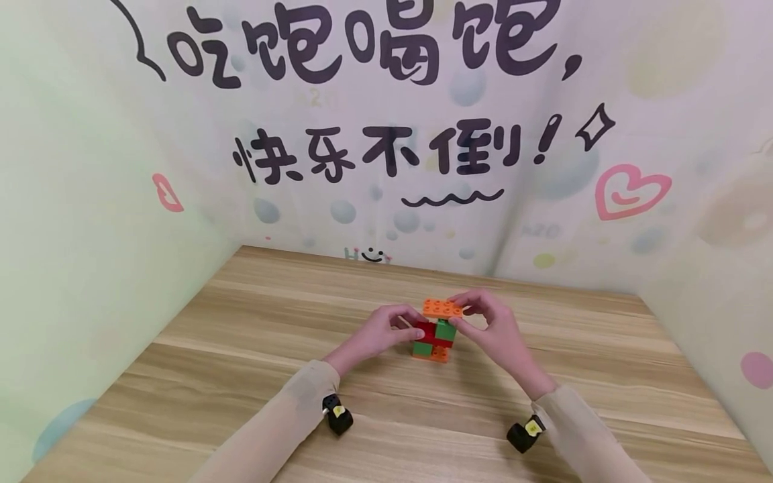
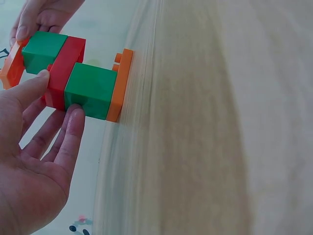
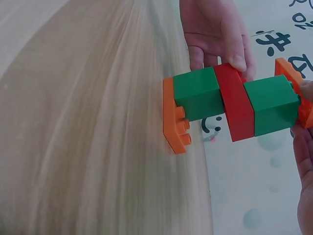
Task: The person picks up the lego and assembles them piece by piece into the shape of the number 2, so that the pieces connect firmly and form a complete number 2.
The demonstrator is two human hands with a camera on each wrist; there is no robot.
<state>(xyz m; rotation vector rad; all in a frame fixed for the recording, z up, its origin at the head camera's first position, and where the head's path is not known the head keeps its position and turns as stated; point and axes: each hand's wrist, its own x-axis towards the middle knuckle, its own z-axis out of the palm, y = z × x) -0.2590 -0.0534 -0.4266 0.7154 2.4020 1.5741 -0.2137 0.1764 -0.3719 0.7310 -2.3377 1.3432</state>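
Observation:
A stack of toy building bricks stands upright on the wooden table. Its bottom is an orange studded plate [image 3: 171, 115], with a green brick [image 2: 93, 89] on one end. Above that lies a red brick [image 3: 236, 105], which carries another green brick [image 3: 272, 104]. At the top is a second orange plate [image 1: 443, 308]; a little of the studs beneath it shows in the right wrist view. My left hand [image 1: 377, 333] holds the red brick between thumb and fingers from the left. From the right, my right hand [image 1: 498, 329] pinches the top orange plate.
The wooden tabletop [image 1: 272, 295] reaches back to a printed cloth wall [image 1: 374, 221] with large dark characters. Cloth also hangs at the left and right sides. A small black camera [image 1: 339, 417] sits on the left wrist and another black camera [image 1: 524, 436] on the right.

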